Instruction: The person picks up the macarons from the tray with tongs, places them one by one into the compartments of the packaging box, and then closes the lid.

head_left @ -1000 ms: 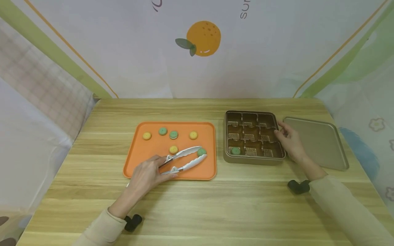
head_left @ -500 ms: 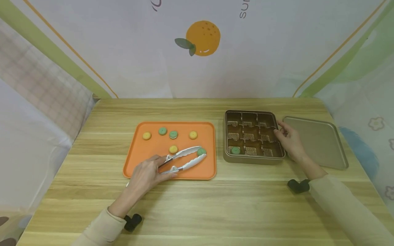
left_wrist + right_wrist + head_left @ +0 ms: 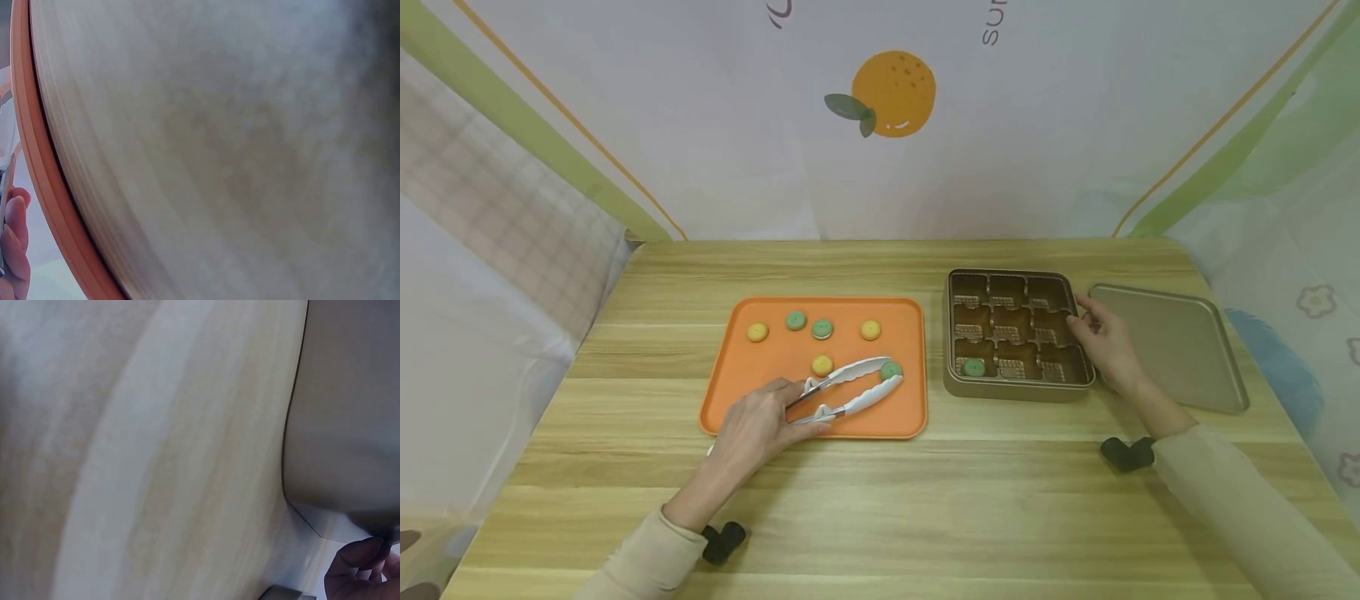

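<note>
In the head view my left hand (image 3: 756,429) holds tongs (image 3: 872,396) with white scalloped tips, low over the front of an orange tray (image 3: 722,383). The tips lie on either side of a green macaron (image 3: 891,371) near the tray's right end. My right hand (image 3: 1108,346) grips the right rim of a bronze box (image 3: 1018,390), its thumb on the edge. The box has a brown divided insert, with one green macaron (image 3: 973,367) in its front left compartment. The left wrist view catches only some fingers (image 3: 17,225) beside the tray rim.
Three yellow macarons, one of them a yellow macaron (image 3: 757,332) at the left, and two other green ones, including a green macaron (image 3: 796,320), lie on the tray. A flat bronze lid (image 3: 1183,350) rests right of the box. Behind the wooden table (image 3: 925,517) hangs a printed cloth (image 3: 737,125).
</note>
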Motion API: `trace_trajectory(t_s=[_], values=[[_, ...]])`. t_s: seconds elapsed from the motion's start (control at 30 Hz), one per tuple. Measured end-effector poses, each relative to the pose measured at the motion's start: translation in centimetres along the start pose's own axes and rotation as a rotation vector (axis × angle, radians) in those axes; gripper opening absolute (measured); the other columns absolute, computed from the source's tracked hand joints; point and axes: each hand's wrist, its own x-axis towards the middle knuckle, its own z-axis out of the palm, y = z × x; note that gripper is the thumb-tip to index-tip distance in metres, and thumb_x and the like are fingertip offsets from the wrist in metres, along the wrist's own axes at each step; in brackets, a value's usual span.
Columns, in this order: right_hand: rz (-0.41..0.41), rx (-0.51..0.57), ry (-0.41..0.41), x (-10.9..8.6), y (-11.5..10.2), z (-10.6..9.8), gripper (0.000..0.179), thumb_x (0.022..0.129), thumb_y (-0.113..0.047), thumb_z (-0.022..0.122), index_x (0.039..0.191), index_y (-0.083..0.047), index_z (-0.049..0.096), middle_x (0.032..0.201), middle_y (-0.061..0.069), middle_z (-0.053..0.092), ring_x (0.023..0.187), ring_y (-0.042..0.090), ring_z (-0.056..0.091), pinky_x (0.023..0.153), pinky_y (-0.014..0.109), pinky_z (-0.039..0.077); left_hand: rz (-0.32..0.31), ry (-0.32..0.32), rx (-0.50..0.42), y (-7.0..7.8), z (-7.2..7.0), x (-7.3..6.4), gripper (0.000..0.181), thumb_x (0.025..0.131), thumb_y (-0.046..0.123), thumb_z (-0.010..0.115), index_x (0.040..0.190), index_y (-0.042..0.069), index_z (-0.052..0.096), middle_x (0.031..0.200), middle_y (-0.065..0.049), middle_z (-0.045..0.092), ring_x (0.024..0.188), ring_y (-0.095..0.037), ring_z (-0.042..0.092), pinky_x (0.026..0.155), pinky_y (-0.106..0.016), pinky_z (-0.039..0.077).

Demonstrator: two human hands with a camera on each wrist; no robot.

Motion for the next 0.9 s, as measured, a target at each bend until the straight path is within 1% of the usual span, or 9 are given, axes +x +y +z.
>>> trace_trajectory(t_s=[0.17, 0.23, 0.37, 0.47, 0.63, 0.67, 0.8, 0.9], values=[[0.015, -0.01, -0.015, 0.0, 0.0, -0.1, 0.051, 0.099, -0.013, 0.046, 0.141, 0.009, 0.03, 0.087, 0.003, 0.039, 0.057, 0.0, 0.035, 0.047, 0.015, 0.033, -0.003, -0.006, -0.005, 0.1, -0.2, 0.1, 0.061, 0.066, 0.045, 0.081, 0.11, 0.004, 0.069, 0.083, -0.002, 0.062, 0.055, -0.008, 0.039, 0.044, -0.02, 0.03], [0.019, -0.012, -0.019, -0.1, -0.1, -0.1, 0.051, 0.099, -0.015, 0.046, 0.141, 0.009, 0.029, 0.088, 0.004, 0.039, 0.058, 0.0, 0.035, 0.047, 0.016, 0.034, -0.003, -0.003, -0.004, 0.2, -0.3, 0.2, 0.06, 0.066, 0.044, 0.082, 0.109, 0.004, 0.069, 0.085, -0.002, 0.064, 0.056, -0.008, 0.039, 0.045, -0.02, 0.031], [0.025, -0.017, -0.017, -0.1, -0.2, -0.1, 0.052, 0.099, -0.016, 0.046, 0.141, 0.009, 0.029, 0.089, 0.004, 0.039, 0.058, 0.001, 0.036, 0.047, 0.016, 0.034, 0.005, 0.006, -0.01, 0.3, -0.7, 0.6, 0.054, 0.067, 0.044, 0.081, 0.103, 0.006, 0.07, 0.08, -0.001, 0.06, 0.054, -0.009, 0.038, 0.045, -0.021, 0.03], [0.027, -0.016, -0.01, -0.1, -0.1, -0.1, 0.052, 0.099, -0.016, 0.046, 0.141, 0.009, 0.03, 0.088, 0.004, 0.04, 0.06, 0.001, 0.037, 0.048, 0.016, 0.034, 0.025, 0.02, -0.016, 0.5, -0.9, 1.0, 0.047, 0.068, 0.043, 0.081, 0.098, 0.008, 0.07, 0.074, -0.001, 0.056, 0.053, -0.008, 0.036, 0.044, -0.021, 0.029], [0.02, -0.013, -0.003, 0.0, 0.0, -0.1, 0.051, 0.099, -0.015, 0.046, 0.141, 0.009, 0.031, 0.088, 0.004, 0.04, 0.063, 0.001, 0.038, 0.049, 0.015, 0.035, 0.061, 0.051, -0.01, 1.1, -1.3, 1.7, 0.045, 0.068, 0.045, 0.08, 0.095, 0.01, 0.07, 0.07, 0.0, 0.054, 0.051, -0.007, 0.035, 0.043, -0.02, 0.029], [0.019, -0.014, -0.002, 0.0, 0.0, -0.1, 0.05, 0.099, -0.015, 0.047, 0.14, 0.009, 0.032, 0.088, 0.005, 0.041, 0.063, 0.001, 0.038, 0.049, 0.015, 0.035, 0.065, 0.056, -0.013, 1.3, -1.4, 1.9, 0.045, 0.068, 0.045, 0.08, 0.094, 0.01, 0.07, 0.07, 0.0, 0.054, 0.051, -0.006, 0.036, 0.042, -0.02, 0.029], [0.023, -0.017, -0.005, 0.1, 0.2, 0.0, 0.05, 0.098, -0.014, 0.047, 0.14, 0.009, 0.032, 0.089, 0.005, 0.04, 0.06, 0.001, 0.037, 0.046, 0.016, 0.034, 0.096, 0.069, -0.01, 2.2, -1.6, 2.6, 0.04, 0.067, 0.045, 0.081, 0.082, 0.012, 0.065, 0.071, 0.0, 0.055, 0.052, -0.006, 0.038, 0.042, -0.02, 0.031], [0.029, -0.021, -0.005, 0.1, 0.3, -0.1, 0.05, 0.098, -0.013, 0.046, 0.14, 0.009, 0.031, 0.089, 0.005, 0.04, 0.06, 0.001, 0.037, 0.046, 0.016, 0.034, 0.138, 0.085, -0.008, 3.0, -1.6, 3.4, 0.041, 0.066, 0.046, 0.081, 0.084, 0.012, 0.067, 0.069, 0.001, 0.055, 0.052, -0.006, 0.037, 0.042, -0.019, 0.031]])
